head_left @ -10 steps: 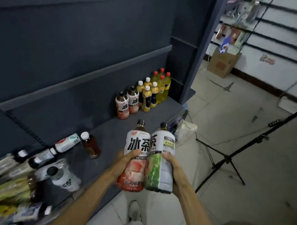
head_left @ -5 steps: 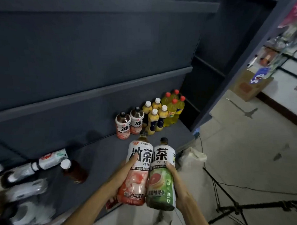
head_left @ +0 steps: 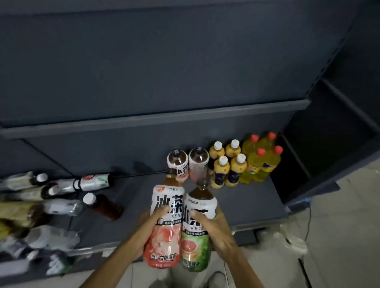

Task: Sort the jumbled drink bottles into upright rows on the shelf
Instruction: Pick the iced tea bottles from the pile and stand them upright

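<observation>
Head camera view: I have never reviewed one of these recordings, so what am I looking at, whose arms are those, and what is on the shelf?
No machine here: a person wears a wide-angle camera on the head, looking forward and down, so the arms at the bottom are their own. The left hand grips a pink-labelled ice tea bottle; the right hand grips a green-labelled ice tea bottle. Both bottles are upright, side by side, above the front edge of a dark grey shelf. At the back right stand sorted rows: two ice tea bottles, four orange bottles with white caps and four yellow bottles with red caps. On the left, unsorted bottles lie on their sides, blurred.
</observation>
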